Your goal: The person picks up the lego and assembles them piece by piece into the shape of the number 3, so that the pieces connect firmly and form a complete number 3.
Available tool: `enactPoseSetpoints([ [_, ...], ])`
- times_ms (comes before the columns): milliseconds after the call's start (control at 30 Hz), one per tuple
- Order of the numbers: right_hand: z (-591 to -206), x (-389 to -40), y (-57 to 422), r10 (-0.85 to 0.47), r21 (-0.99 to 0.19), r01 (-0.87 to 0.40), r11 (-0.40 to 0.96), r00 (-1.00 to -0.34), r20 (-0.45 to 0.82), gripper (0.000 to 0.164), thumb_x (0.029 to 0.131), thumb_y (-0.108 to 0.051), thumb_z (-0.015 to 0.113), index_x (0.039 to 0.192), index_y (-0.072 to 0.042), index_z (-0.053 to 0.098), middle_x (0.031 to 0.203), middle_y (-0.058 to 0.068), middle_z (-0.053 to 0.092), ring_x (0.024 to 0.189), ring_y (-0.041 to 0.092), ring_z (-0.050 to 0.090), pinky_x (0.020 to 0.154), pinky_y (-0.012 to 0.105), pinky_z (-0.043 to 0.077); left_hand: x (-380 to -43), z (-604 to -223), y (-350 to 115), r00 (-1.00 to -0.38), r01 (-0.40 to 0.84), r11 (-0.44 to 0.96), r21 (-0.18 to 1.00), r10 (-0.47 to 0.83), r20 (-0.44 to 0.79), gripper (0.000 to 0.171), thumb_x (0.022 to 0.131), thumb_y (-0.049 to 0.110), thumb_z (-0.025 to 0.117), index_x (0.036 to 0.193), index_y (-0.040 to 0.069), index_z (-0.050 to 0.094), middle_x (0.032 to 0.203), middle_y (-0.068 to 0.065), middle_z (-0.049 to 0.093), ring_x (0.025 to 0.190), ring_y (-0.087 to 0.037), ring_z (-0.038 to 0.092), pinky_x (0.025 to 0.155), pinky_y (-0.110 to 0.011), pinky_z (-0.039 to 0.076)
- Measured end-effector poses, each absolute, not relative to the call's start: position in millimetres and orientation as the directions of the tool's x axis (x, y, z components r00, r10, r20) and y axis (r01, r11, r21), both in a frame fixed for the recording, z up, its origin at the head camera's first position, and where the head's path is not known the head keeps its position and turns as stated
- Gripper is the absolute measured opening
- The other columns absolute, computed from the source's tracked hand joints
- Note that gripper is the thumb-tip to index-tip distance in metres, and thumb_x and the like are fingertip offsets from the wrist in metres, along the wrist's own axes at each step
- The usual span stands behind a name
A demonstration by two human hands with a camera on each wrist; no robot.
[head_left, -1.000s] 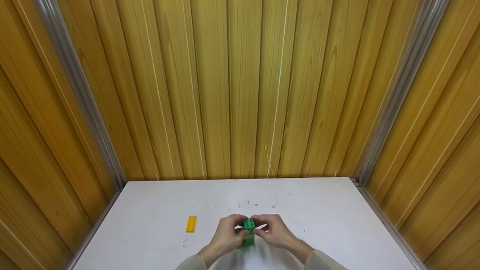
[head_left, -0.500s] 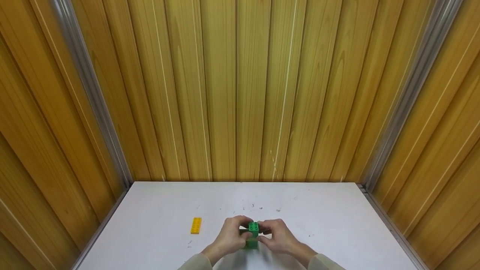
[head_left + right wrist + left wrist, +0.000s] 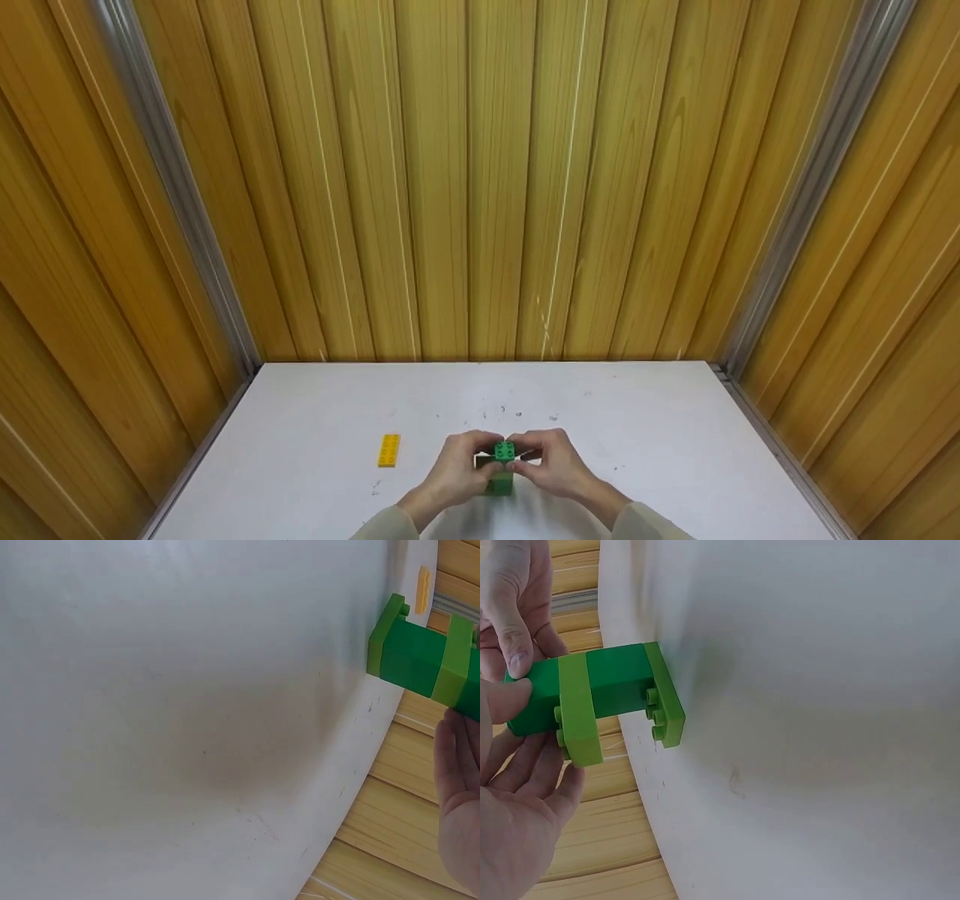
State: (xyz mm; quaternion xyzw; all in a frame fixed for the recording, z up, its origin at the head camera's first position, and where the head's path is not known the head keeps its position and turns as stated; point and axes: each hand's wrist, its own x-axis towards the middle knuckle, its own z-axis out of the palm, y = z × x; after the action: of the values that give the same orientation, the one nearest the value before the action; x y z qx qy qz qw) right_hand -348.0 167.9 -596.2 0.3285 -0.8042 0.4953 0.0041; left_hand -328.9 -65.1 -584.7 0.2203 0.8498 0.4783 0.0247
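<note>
I'm facing a white table (image 3: 322, 405), small dark scuffs (image 3: 519, 414) marking its far half. Behind the table rises a back wall (image 3: 491, 180) of upright yellow-brown wood-grain panels, thin pale streaks running down a few. Matching walls flank it, one left (image 3: 67, 300) and one right (image 3: 892, 315). Grey metal posts (image 3: 178, 172) stand at the table's far corners; blurred, soft-edged shadows lie toward its near side.
</note>
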Motion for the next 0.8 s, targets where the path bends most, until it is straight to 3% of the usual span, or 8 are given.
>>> enactPoseSetpoints([
  [333,-594.1,-348.4,167.2,-0.528,-0.797,-0.524,0.301,-0.787,0.319,0.03,0.098,-0.009,0.085,0.128,-0.006,0.083,0.116,0.016,0.086,0.102,0.028,0.086,0.088,0.03,0.071,-329.0,-584.0,-68.2,-0.897,0.388,0.485,0.784,0.395,0.199,0.034,0.098,0.016,0.086,0.132,0.014,0.081,0.126,0.002,0.083,0.114,-0.013,0.075,0.104,-0.045,0.067],
  [567,-591.6,-347.2,164.5,-0.526,-0.809,-0.509,0.293,-0.793,0.308,0.028,0.098,-0.008,0.085,0.126,-0.007,0.083,0.115,0.014,0.086,0.103,0.032,0.086,0.089,0.03,0.071,-329.3,-583.8,-76.0,-0.901,0.396,0.516,0.76,0.379,0.212,0.034,0.098,0.02,0.086,0.131,0.013,0.08,0.128,-0.002,0.083,0.119,-0.025,0.077,0.105,-0.055,0.065],
  [800,-592.1,-347.6,168.0,-0.523,-0.807,-0.498,0.316,-0.802,0.29,0.026,0.098,-0.01,0.086,0.124,-0.009,0.084,0.114,0.012,0.087,0.103,0.025,0.086,0.089,0.029,0.07,-328.5,-583.3,-85.3,-0.91,0.386,0.523,0.76,0.349,0.223,0.031,0.099,0.017,0.084,0.129,0.009,0.08,0.128,-0.013,0.082,0.115,-0.031,0.075,0.101,-0.057,0.066],
])
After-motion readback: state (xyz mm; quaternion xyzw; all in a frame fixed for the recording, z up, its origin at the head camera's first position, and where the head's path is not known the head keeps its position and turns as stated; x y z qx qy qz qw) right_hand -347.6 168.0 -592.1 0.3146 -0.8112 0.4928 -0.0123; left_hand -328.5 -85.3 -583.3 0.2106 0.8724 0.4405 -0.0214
